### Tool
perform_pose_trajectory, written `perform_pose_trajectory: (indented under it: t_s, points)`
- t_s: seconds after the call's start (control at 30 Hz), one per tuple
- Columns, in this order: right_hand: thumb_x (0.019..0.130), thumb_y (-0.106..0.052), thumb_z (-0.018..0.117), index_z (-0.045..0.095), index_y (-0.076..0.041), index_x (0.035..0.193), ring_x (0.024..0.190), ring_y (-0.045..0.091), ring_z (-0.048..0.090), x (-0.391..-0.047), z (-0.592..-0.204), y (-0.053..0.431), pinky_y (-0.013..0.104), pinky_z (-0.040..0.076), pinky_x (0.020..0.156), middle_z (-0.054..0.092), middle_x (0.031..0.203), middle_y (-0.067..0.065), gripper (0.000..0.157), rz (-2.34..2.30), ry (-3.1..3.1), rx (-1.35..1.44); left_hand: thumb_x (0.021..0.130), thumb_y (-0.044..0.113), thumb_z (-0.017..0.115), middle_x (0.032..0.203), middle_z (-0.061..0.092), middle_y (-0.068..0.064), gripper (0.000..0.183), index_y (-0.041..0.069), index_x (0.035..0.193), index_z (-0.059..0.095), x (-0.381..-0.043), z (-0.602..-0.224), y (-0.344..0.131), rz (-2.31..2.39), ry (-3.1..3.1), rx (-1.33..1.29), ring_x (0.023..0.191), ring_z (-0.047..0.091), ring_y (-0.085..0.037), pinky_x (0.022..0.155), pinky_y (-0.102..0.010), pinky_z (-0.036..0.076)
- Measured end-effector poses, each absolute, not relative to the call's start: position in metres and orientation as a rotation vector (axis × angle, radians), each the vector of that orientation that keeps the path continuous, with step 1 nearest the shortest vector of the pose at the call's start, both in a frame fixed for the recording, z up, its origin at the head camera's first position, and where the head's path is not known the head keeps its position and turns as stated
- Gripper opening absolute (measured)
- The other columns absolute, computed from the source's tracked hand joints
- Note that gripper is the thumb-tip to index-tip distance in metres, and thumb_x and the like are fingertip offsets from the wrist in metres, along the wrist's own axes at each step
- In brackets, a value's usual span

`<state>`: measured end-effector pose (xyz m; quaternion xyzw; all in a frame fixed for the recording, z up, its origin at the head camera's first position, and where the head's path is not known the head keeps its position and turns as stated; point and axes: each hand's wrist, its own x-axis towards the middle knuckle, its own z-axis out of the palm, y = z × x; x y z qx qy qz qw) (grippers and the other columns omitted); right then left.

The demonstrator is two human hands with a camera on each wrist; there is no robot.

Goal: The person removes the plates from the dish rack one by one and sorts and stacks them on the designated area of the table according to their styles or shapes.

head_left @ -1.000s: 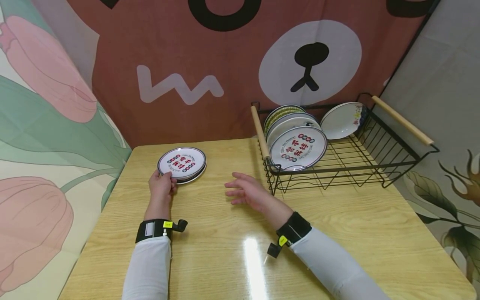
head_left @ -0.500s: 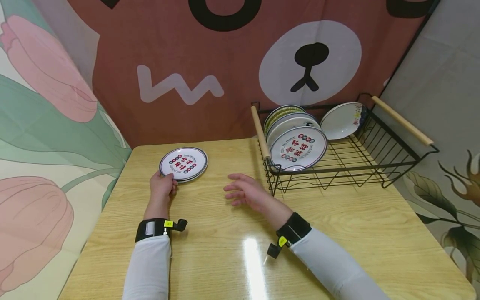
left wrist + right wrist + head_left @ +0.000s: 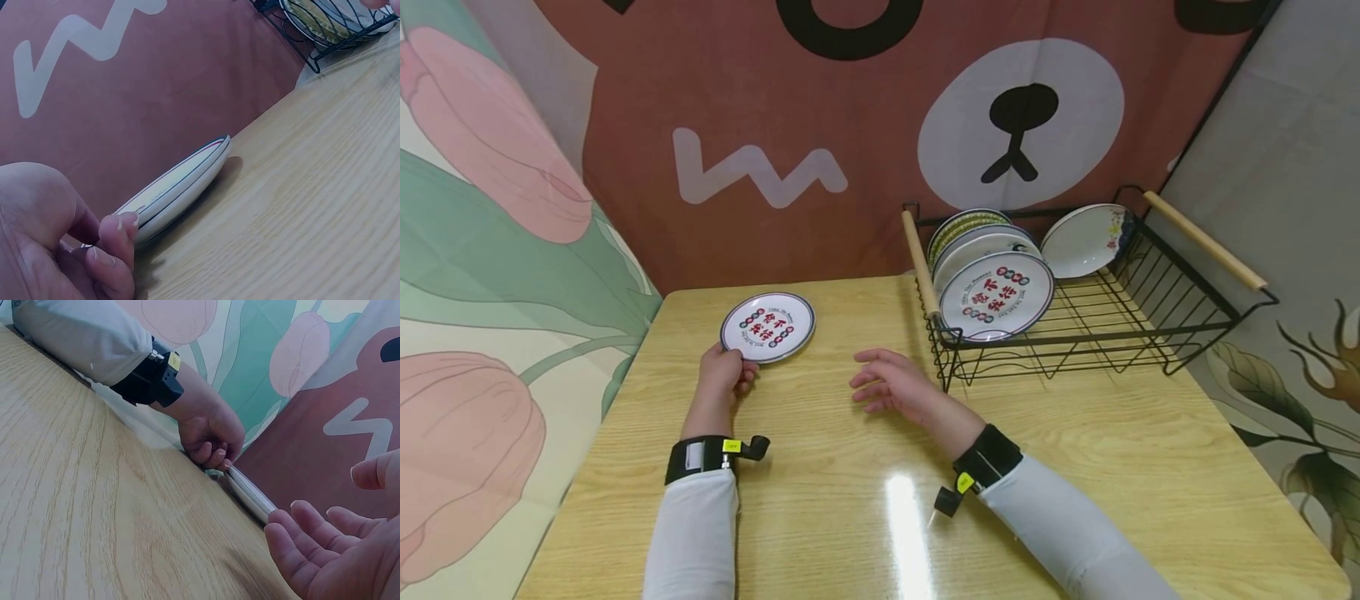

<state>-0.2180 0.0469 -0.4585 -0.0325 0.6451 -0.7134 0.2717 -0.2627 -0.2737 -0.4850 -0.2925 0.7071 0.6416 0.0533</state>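
Note:
At the back left of the table, my left hand [image 3: 722, 373] pinches the near-left rim of a round white plate [image 3: 767, 327] with a dark blue edge and red lettering. The thumb lies at the rim and the other fingers curl beneath it. From the left wrist view, stacked rims show along the plate's side [image 3: 187, 185], close over the tabletop. My right hand [image 3: 895, 385] is held over the table between the plate and the rack, its fingers loosely spread and holding nothing. In the right wrist view its fingertips [image 3: 278, 519] overlap the plate's far end.
On the right stands a black wire dish rack [image 3: 1195, 292] with wooden handles. Several plates lean upright at its left side, the front one [image 3: 997, 296] bearing the same red lettering. A white floral dish [image 3: 1082, 242] leans at its back. A printed cloth [image 3: 760, 242] hangs behind the table.
The top plate has shifted slightly right with my left hand, and the lower rims that showed at its near-right side are now almost covered. The right hand has barely moved.

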Motion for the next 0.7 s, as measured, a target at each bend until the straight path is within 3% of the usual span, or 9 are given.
perform_pose_trajectory:
  t_s: [0.27, 0.47, 0.57, 0.7]
  points:
    - [0.105, -0.021, 0.049, 0.047, -0.004, 0.149, 0.088, 0.022, 0.075, -0.216, -0.459, 0.048, 0.038, 0.063, 0.079, 0.071, 0.105, 0.010, 0.048, -1.901, 1.739, -0.110, 0.106, 0.017, 0.032, 0.074, 0.068, 0.001, 0.053, 0.014, 0.158, 0.032, -0.264, -0.484, -0.279, 1.926, 2.096, -0.849, 0.057, 0.058, -0.011, 0.048, -0.024, 0.045]
    - [0.105, -0.022, 0.050, 0.050, -0.003, 0.146, 0.087, 0.024, 0.074, -0.214, -0.458, 0.048, 0.037, 0.063, 0.078, 0.070, 0.102, 0.010, 0.045, -1.885, 1.757, -0.136, 0.108, 0.030, 0.033, 0.073, 0.070, 0.001, 0.047, 0.013, 0.151, 0.035, -0.265, -0.483, -0.279, 1.901, 2.077, -0.843, 0.055, 0.059, -0.010, 0.047, -0.024, 0.044]
    - [0.103, -0.021, 0.052, 0.052, -0.003, 0.144, 0.087, 0.026, 0.074, -0.211, -0.452, 0.047, 0.040, 0.063, 0.078, 0.070, 0.103, 0.014, 0.045, -1.860, 1.804, -0.194, 0.108, 0.035, 0.036, 0.073, 0.068, 0.001, 0.053, 0.016, 0.156, 0.028, -0.264, -0.481, -0.278, 1.888, 2.084, -0.854, 0.054, 0.058, -0.010, 0.046, -0.025, 0.043]
    - [0.101, -0.020, 0.055, 0.055, -0.003, 0.143, 0.091, 0.031, 0.074, -0.206, -0.437, 0.047, 0.049, 0.063, 0.083, 0.070, 0.110, 0.024, 0.046, -1.810, 1.894, -0.327, 0.107, 0.040, 0.039, 0.072, 0.067, 0.002, 0.074, 0.025, 0.167, -0.002, -0.263, -0.474, -0.276, 1.886, 2.092, -0.872, 0.051, 0.056, -0.011, 0.045, -0.026, 0.041]
